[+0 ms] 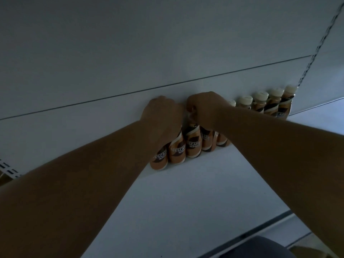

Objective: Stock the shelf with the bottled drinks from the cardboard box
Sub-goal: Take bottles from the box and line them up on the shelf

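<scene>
Reaching far across a pale white shelf board (186, 192), both bare forearms stretch toward a row of small brown-and-cream plastic coffee bottles (192, 144) standing upright against the white back panel (130, 53). The left hand (162, 114) is closed down over the tops of the bottles at the left end of the row, knuckles toward the camera; its fingers curl out of sight over the caps, so exactly which bottle they hold cannot be told. The right hand (203, 107) sits just beside it, almost touching, also curled over bottle tops, with its fingertips tucked under and seemingly pinching a bottle neck near the middle of the row, though the grip is hidden by the back of the hand.

Under the hands, four or five bottles show their lower bodies and label lettering, packed side by side and touching. To the right, beyond the right forearm, the row carries on with more bottles of the same kind, their cream-coloured round caps (261, 95) in plain view, ending near a slotted metal upright (312, 56) at the far right. The near part of the shelf board is bare. A second slotted strip (7, 168) shows at the left edge. At the near bottom right a dark rounded shape (260, 246) and a corner of brown cardboard (314, 252) appear; the light is dim throughout.
</scene>
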A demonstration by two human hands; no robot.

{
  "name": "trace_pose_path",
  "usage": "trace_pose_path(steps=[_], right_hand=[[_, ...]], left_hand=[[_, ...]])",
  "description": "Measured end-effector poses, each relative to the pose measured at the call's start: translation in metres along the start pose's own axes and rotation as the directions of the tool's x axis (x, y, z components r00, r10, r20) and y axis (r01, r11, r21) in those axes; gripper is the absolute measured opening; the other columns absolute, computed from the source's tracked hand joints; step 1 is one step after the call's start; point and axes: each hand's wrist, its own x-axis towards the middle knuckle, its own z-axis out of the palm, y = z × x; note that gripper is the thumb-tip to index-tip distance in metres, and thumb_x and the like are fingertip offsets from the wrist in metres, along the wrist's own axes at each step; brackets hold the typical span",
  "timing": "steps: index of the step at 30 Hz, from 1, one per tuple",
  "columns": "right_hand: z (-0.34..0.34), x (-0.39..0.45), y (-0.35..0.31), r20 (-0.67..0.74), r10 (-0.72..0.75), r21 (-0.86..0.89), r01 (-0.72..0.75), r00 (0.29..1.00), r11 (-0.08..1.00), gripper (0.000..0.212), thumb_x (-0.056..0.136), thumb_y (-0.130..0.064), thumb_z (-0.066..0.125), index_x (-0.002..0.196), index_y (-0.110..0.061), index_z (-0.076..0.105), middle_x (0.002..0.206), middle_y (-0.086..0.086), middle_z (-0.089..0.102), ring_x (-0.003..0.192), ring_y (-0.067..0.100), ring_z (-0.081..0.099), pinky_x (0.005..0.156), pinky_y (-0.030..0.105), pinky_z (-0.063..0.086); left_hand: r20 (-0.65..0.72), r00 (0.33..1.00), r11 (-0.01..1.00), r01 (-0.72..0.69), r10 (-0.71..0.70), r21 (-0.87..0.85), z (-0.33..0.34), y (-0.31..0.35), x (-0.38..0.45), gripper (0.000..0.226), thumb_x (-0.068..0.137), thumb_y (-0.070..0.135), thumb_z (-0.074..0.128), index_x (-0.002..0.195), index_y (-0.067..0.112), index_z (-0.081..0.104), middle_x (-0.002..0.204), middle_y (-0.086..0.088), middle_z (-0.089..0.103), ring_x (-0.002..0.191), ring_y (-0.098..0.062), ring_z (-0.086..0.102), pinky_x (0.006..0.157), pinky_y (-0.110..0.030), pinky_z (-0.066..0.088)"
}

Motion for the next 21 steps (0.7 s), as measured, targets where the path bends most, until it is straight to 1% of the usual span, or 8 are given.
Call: trace_pose_path(steps=[2,6,8,10,14,17,21], right_hand=[[-0.002,-0.001,0.003,0.009,-0.018,0.02,0.018,1.0,1.0,0.022,0.091,-0.02,0.057,0.112,-0.014,0.063,0.11,0.008,0.061,0.091,0.019,0.048,0.075,0.028,0.034],[-0.001,-0.002,0.006,0.017,-0.026,0.029,0.025,1.0,0.999,0.025,0.092,-0.021,0.054,0.115,-0.013,0.062,0.113,0.009,0.061,0.105,0.027,0.055,0.079,0.03,0.039],[0.0,-0.003,0.006,0.024,-0.015,0.029,0.015,1.0,0.999,0.027,0.092,-0.025,0.054,0.115,-0.013,0.061,0.111,0.01,0.061,0.105,0.028,0.056,0.078,0.031,0.041],[0.0,-0.003,0.006,0.029,-0.003,0.018,0.003,1.0,1.0,0.031,0.091,-0.029,0.057,0.116,-0.011,0.059,0.112,0.011,0.061,0.104,0.027,0.056,0.078,0.032,0.041],[0.003,-0.003,0.003,-0.004,0.0,0.015,0.0,1.0,1.0,0.031,0.091,-0.026,0.058,0.117,-0.01,0.06,0.114,0.011,0.061,0.106,0.027,0.056,0.078,0.031,0.041],[0.007,0.0,0.003,-0.042,0.018,0.021,-0.017,0.999,1.0,0.03,0.091,-0.028,0.058,0.116,-0.01,0.06,0.114,0.011,0.061,0.106,0.027,0.056,0.078,0.03,0.04],[0.013,0.005,0.002,-0.071,0.044,0.002,-0.044,0.997,0.999,0.028,0.091,-0.026,0.058,0.115,-0.01,0.06,0.113,0.011,0.062,0.104,0.028,0.057,0.074,0.03,0.038]], left_hand=[[0.001,1.0,1.0,0.012,-0.013,0.021,0.0,0.001,0.001,0.021,0.09,0.032,0.055,0.103,0.016,0.057,0.101,-0.008,0.063,0.099,-0.029,0.057,0.08,-0.037,0.042],[-0.007,1.0,1.0,-0.003,0.003,0.017,0.0,0.001,0.001,0.024,0.09,0.035,0.056,0.106,0.017,0.057,0.098,-0.007,0.063,0.096,-0.029,0.058,0.076,-0.037,0.042],[-0.02,1.0,1.0,-0.023,0.024,0.017,0.0,0.001,0.0,0.023,0.089,0.033,0.057,0.107,0.018,0.057,0.095,-0.006,0.064,0.093,-0.029,0.059,0.072,-0.035,0.038],[-0.041,0.998,0.999,-0.042,0.043,0.035,0.0,0.001,0.0,0.019,0.088,0.029,0.057,0.103,0.018,0.06,0.091,-0.006,0.064,0.09,-0.029,0.06,0.069,-0.034,0.036],[-0.023,0.999,0.999,-0.045,0.046,0.025,0.002,0.002,0.001,0.017,0.088,0.025,0.058,0.1,0.015,0.061,0.092,-0.008,0.063,0.091,-0.029,0.059,0.069,-0.034,0.036],[-0.045,0.998,0.999,-0.045,0.046,0.016,0.001,0.0,0.0,0.016,0.088,0.023,0.058,0.1,0.014,0.061,0.09,-0.008,0.063,0.09,-0.029,0.059,0.067,-0.033,0.037],[-0.027,0.998,0.998,-0.061,0.061,0.027,-0.001,0.0,0.0,0.014,0.089,0.021,0.056,0.099,0.013,0.061,0.093,-0.008,0.063,0.091,-0.028,0.059,0.067,-0.032,0.035]])
